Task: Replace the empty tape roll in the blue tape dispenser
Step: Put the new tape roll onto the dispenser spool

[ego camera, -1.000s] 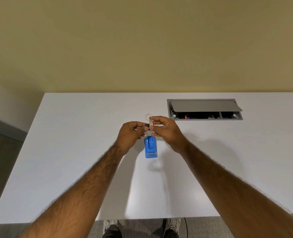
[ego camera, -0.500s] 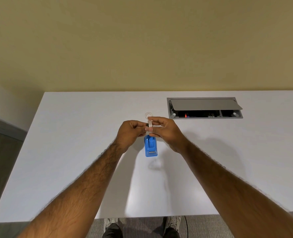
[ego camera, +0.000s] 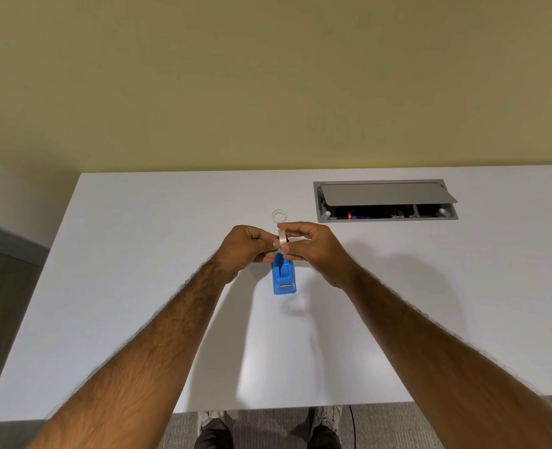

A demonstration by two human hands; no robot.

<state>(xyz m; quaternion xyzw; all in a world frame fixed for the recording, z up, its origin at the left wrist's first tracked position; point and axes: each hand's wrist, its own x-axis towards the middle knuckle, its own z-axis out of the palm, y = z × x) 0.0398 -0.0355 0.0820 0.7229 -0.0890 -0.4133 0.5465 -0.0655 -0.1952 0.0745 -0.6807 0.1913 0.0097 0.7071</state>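
Observation:
The blue tape dispenser stands on the white table, its cutter end toward me and its far end hidden under my hands. Just above that far end I hold a whitish tape roll on edge. My right hand pinches it from the right with fingers over its top. My left hand touches it from the left with closed fingertips. A dark piece at the roll's centre is barely visible. A clear ring, an empty tape core, lies flat on the table beyond my hands.
A grey cable box is set into the table at the back right, its lid tilted open over sockets. The table's front edge runs near my body, with my shoes and carpet below. A beige wall rises behind the table.
Both hands stayed together over the dispenser's far end. The whitish roll now shows more plainly between my fingertips, and the small dark piece seen earlier is mostly hidden.

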